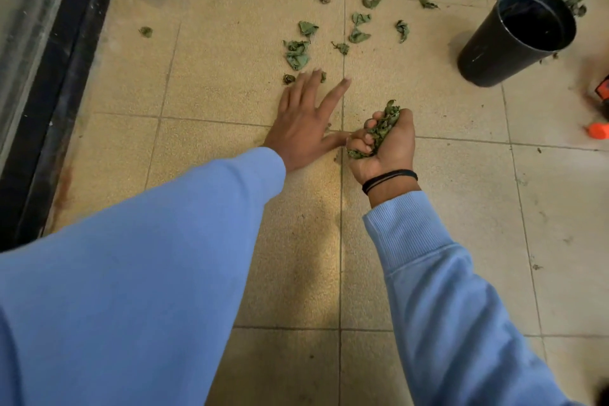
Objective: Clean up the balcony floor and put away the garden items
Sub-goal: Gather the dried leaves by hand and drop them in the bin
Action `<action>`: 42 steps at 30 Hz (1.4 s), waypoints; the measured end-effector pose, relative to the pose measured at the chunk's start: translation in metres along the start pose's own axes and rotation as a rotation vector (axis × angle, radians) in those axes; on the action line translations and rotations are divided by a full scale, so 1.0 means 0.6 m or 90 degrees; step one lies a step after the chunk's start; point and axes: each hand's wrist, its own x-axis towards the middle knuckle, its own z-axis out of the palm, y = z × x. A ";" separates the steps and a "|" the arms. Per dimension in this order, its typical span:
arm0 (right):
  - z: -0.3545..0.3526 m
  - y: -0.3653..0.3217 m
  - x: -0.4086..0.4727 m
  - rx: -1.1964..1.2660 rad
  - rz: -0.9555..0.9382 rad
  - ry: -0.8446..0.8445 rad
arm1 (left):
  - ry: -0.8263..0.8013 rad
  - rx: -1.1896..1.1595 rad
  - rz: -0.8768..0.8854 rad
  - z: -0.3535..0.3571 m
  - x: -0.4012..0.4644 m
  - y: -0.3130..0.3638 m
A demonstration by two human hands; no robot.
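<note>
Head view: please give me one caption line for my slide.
Right hand grips a bunch of dry leaves; left hand reaches flat toward scattered leaves near a black pot.

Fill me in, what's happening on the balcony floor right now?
A person is gathering dried leaves off the tiled floor. The right hand grips a bunch of leaves, while the left hand reaches open and flat toward more loose leaves. Many are still scattered further out, around an open black pot.
</note>
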 end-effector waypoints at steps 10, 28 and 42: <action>0.003 0.012 0.012 0.043 0.114 -0.048 | 0.053 0.206 0.072 -0.021 0.031 -0.028; 0.000 0.092 0.031 -0.191 0.060 -0.040 | 0.341 -0.465 -0.316 -0.031 -0.023 0.100; -0.012 0.072 0.019 -0.043 0.151 -0.246 | 0.247 -0.047 -0.090 -0.008 -0.023 0.080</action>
